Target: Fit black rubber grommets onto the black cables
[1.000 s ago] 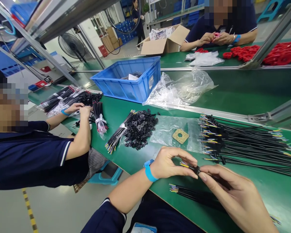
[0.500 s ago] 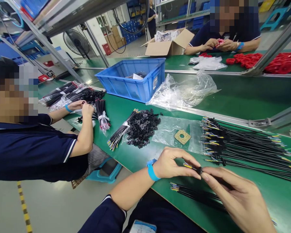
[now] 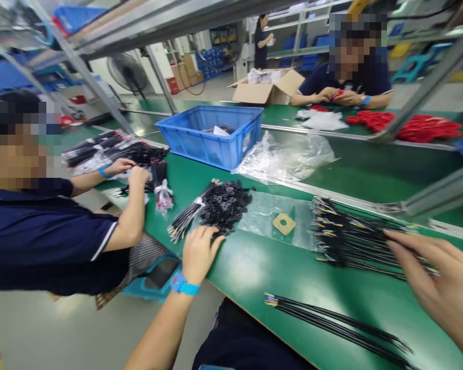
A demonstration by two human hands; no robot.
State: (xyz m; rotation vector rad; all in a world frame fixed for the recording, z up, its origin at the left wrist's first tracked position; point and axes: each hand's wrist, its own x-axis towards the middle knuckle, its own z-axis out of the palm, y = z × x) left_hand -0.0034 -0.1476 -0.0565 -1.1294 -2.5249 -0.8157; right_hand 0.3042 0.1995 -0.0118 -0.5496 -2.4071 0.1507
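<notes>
The bare left forearm (image 3: pixel 160 329) angles from the near side toward the far right, wrist roughly straight. The left hand (image 3: pixel 198 253) shows its back, fingers curved, thumb spread rightward. Well apart, at the right edge, the right hand (image 3: pixel 443 285) stretches its fingers leftward; whether their tips pinch is unclear.

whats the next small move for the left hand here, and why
Probably pinch one black piece from the pile: the left hand is at its near edge, and the near cables seem to lack black pieces at their left ends, unlike the cable row by the right hand.
</notes>
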